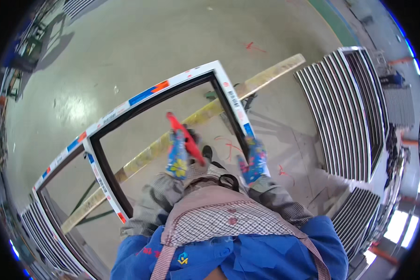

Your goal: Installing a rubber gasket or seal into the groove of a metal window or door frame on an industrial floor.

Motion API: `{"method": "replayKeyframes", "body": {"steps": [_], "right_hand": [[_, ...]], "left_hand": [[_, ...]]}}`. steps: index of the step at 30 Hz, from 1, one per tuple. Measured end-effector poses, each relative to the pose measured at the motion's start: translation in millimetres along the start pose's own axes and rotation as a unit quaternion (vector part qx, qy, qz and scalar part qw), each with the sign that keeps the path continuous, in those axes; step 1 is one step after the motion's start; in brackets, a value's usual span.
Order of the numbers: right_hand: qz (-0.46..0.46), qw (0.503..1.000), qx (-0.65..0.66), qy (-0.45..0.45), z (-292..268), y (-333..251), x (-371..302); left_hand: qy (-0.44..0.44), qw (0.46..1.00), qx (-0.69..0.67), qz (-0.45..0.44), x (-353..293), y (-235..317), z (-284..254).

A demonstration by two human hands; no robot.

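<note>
A white window frame (119, 111) with a dark inner edge lies across a long beam, one crossbar dividing it. Blue and orange stickers run along its rails. My left hand (177, 156), in a blue flowered glove, is closed around a long red tool (184, 135); motion blurs it and I cannot make out its exact kind. The tool is held over the frame's larger opening, near my body. My right hand (253, 161), gloved alike, is closed over the near end of the frame's right rail, thumb on the inner side.
The yellowish beam (277, 71) runs diagonally under the frame and sticks out past its right side. At the right stand stacks of white-and-dark frame profiles (333, 116); another stack (357, 214) lies nearer. Red marks (255, 47) dot the grey floor. Equipment (28, 58) lines the far left.
</note>
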State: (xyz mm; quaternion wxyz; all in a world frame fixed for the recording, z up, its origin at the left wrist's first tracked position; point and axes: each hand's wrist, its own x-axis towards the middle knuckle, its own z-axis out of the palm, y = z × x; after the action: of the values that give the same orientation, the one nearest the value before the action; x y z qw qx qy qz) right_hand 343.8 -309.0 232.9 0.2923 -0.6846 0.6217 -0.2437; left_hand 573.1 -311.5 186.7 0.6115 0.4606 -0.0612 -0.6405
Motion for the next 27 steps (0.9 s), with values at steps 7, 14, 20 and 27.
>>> {"method": "replayKeyframes", "body": {"steps": [7, 14, 20, 27], "right_hand": [[0.146, 0.919, 0.366, -0.016, -3, 70, 16], [0.253, 0.944, 0.114, -0.178, 34, 275, 102], [0.438, 0.861, 0.201, -0.164, 104, 210, 225], [0.47, 0.782, 0.401, -0.081, 145, 264, 228]], "left_hand": [[-0.213, 0.932, 0.254, 0.147, 13, -62, 104], [-0.106, 0.948, 0.295, 0.042, 23, -35, 17], [0.025, 0.947, 0.31, 0.084, 10, -5, -9], [0.034, 0.46, 0.822, 0.334, 80, 65, 41]]}}
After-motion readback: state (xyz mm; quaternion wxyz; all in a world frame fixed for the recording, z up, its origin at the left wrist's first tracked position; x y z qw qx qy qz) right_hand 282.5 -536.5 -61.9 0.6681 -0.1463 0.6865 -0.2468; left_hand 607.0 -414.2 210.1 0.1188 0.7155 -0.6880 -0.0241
